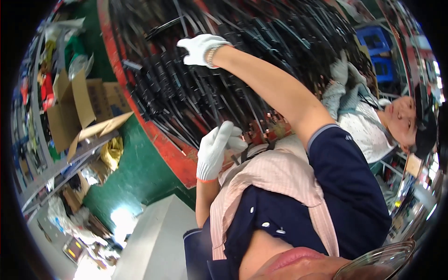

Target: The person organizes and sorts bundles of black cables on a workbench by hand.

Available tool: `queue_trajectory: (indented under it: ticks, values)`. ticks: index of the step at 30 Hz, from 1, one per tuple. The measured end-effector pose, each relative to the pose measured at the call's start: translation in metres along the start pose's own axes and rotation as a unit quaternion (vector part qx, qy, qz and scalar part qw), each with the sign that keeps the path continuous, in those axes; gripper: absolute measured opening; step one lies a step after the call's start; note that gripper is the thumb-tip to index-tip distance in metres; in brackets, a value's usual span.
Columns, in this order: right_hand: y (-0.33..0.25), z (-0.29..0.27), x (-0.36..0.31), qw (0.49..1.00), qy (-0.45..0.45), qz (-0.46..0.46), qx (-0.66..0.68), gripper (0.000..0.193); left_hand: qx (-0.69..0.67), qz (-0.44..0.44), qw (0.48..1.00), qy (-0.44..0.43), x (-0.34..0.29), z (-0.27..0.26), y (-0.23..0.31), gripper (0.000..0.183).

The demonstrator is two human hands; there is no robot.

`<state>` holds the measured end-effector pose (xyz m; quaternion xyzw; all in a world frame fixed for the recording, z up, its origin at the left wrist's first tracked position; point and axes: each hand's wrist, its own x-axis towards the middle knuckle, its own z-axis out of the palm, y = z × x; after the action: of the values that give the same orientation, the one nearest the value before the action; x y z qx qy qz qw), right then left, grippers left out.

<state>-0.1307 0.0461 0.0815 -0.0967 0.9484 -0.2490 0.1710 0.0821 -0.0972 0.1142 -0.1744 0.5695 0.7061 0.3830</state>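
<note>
My right hand (201, 50), in a white knitted glove with a metal band at the wrist, reaches across the red-edged table. Its thumb and fingers stand apart over a heap of black cable-like strips (175, 81). A thin grey strip ends close behind its knuckles; no grip on it shows. Nearer my body is my left hand (215, 150), gloved in white with an orange cuff. Those fingers are curled together beside the near ends of the strips, and what they hold, if anything, is hidden. Some strips have copper-coloured tips.
Across the table at right stands a co-worker in a cap, one gloved hand (339, 71) over the heap. Blue crates (374, 41) lie beyond. To the left are an open cardboard box (70, 112), a shelf and green floor (140, 158). A grey cabinet (161, 233) stands near me.
</note>
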Motion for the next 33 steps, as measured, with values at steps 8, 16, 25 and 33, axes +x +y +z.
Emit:
queue_trajectory:
  ticks: [8, 16, 25, 33]
  values:
    - [-0.024, 0.019, -0.139, 0.96, 0.209, -0.166, 0.082, 0.051, 0.321, -0.039, 0.944, 0.062, 0.053, -0.037, -0.075, 0.059]
    - [0.064, 0.101, -0.333, 0.89, 0.29, 0.124, 0.329, 0.043, 0.341, -0.042, 0.938, 0.04, 0.053, -0.053, -0.078, 0.064]
    - [0.176, 0.141, -0.333, 0.854, 0.425, 0.292, 0.069, 0.061, 0.352, 0.142, 0.918, 0.117, 0.017, -0.045, -0.023, 0.042]
    - [0.241, 0.127, -0.279, 0.794, 0.436, 0.398, 0.144, 0.037, 0.326, 0.152, 0.923, 0.138, -0.007, -0.018, -0.029, 0.034]
